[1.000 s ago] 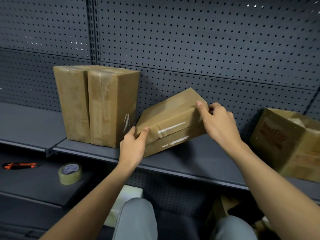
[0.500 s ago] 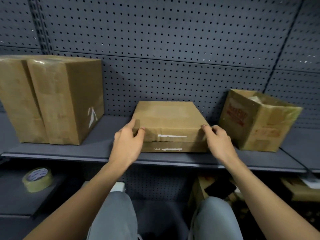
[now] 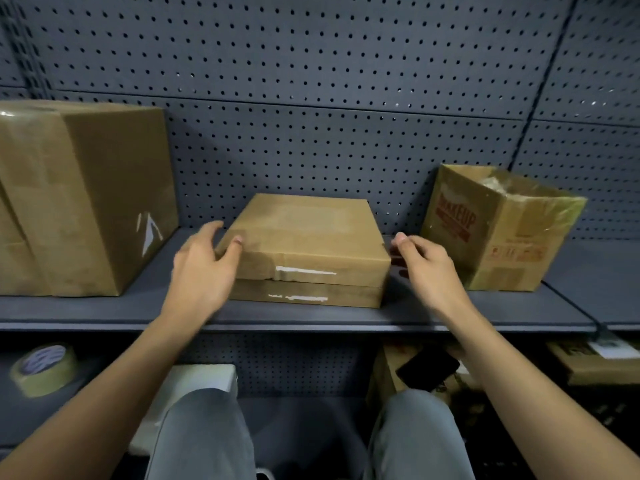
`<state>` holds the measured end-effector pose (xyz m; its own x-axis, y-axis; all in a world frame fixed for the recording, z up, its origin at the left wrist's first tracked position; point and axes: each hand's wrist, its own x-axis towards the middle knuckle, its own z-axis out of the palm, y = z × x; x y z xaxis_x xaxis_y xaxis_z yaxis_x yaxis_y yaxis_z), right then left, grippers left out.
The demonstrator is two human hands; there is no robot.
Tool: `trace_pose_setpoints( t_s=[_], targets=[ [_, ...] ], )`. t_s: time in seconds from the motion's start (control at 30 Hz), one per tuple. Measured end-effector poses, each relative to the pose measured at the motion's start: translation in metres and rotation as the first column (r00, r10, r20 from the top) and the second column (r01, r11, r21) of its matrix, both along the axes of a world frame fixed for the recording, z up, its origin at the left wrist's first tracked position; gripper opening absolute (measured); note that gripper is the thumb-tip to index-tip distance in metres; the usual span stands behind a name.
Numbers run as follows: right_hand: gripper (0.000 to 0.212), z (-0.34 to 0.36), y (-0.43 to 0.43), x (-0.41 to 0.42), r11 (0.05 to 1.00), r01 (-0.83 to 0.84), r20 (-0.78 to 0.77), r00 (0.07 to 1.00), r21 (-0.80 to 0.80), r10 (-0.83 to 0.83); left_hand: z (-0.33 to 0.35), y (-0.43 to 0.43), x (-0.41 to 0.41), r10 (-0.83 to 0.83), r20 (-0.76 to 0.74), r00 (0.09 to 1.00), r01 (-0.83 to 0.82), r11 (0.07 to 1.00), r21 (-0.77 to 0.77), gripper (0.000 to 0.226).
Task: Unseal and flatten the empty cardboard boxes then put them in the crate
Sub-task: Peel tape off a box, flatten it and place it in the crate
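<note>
Shelf (image 3: 450, 315) bears the flat box (image 3: 308, 237); my left hand (image 3: 201, 268) touches its left corner, fingers spread; right hand (image 3: 429, 268) just beside it, relaxed.

Bare hands (image 3: 201, 271), bare forearms (image 3: 138, 368), grey trousers (image 3: 204, 438)

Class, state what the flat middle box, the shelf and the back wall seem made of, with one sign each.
Flat middle box: matt brown cardboard; creased edges, glossy tape. Shelf: probably painted metal; thin grey lip. Back wall: likely metal pegboard; regular holes.

box (image 3: 304, 244): no longer tilted, flat on shelf (image 3: 104, 311) | right hand (image 3: 426, 268): let go, just beside its right end | left hand (image 3: 202, 268): grip loosened
</note>
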<state>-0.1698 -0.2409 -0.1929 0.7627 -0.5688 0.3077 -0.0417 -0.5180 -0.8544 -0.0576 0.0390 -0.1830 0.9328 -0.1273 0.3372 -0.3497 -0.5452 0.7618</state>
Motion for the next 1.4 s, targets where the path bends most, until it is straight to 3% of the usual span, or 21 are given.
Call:
trace_pose_setpoints(
  t_s=[0.1,0.13,0.23,0.33,0.5,0.73,0.87,1.03,1.17,1.23,1.3,1.4],
  targets=[
    [0.020,0.008,-0.017,0.020,0.999,-0.041,0.026,0.999,0.011,0.040,0.007,-0.002,0.005,-0.003,0.026,1.000,0.003,1.000,-0.004,0.050],
    [0.020,0.010,-0.021,0.025,0.998,-0.064,0.021,0.998,-0.004,0.064,0.008,-0.004,0.007,-0.005,0.027,1.000,0.004,1.000,0.010,0.050],
    [0.034,0.013,-0.021,0.033,0.985,-0.162,-0.043,0.986,-0.051,0.160,0.008,-0.013,0.010,-0.024,-0.002,1.000,0.024,0.998,0.059,0.050],
    [0.037,0.009,-0.015,0.032,0.955,-0.261,-0.128,0.961,-0.140,0.244,0.002,-0.018,0.013,-0.050,-0.072,0.996,0.050,0.999,0.000,0.047],
    [0.044,0.003,-0.004,0.015,0.936,-0.218,-0.133,0.973,-0.277,0.187,-0.001,-0.011,0.029,-0.097,-0.081,0.992,0.088,0.991,-0.102,0.041],
    [0.054,0.000,0.028,-0.006,0.896,-0.260,-0.065,0.965,-0.361,0.254,-0.001,0.010,0.051,-0.159,-0.091,0.983,0.139,0.970,-0.197,0.040],
    [0.051,0.010,0.028,-0.001,0.919,-0.269,-0.009,0.960,-0.289,0.278,0.000,0.014,0.049,-0.110,-0.093,0.990,0.087,0.970,-0.226,0.056],
    [0.044,0.033,0.005,0.036,0.965,-0.110,-0.034,0.994,-0.236,0.105,-0.003,0.000,0.013,-0.009,-0.124,0.992,-0.031,0.946,-0.322,0.074],
    [0.057,0.049,-0.014,0.077,0.988,-0.073,-0.176,0.983,-0.139,0.048,-0.016,-0.020,-0.025,-0.088,-0.259,0.962,-0.024,0.916,-0.400,0.102],
    [0.060,0.051,-0.018,0.091,0.990,-0.099,-0.258,0.964,-0.100,0.070,-0.026,-0.031,-0.038,-0.208,-0.285,0.936,0.036,0.859,-0.510,0.113],
    [0.056,0.050,-0.019,0.098,0.988,-0.117,-0.331,0.940,-0.097,0.079,-0.032,-0.040,-0.046,-0.323,-0.304,0.896,0.076,0.786,-0.613,0.123],
    [0.052,0.048,-0.020,0.091,0.989,-0.092,-0.341,0.939,-0.116,0.048,-0.036,-0.039,-0.044,-0.357,-0.298,0.885,0.085,0.755,-0.650,0.131]
  ],
)
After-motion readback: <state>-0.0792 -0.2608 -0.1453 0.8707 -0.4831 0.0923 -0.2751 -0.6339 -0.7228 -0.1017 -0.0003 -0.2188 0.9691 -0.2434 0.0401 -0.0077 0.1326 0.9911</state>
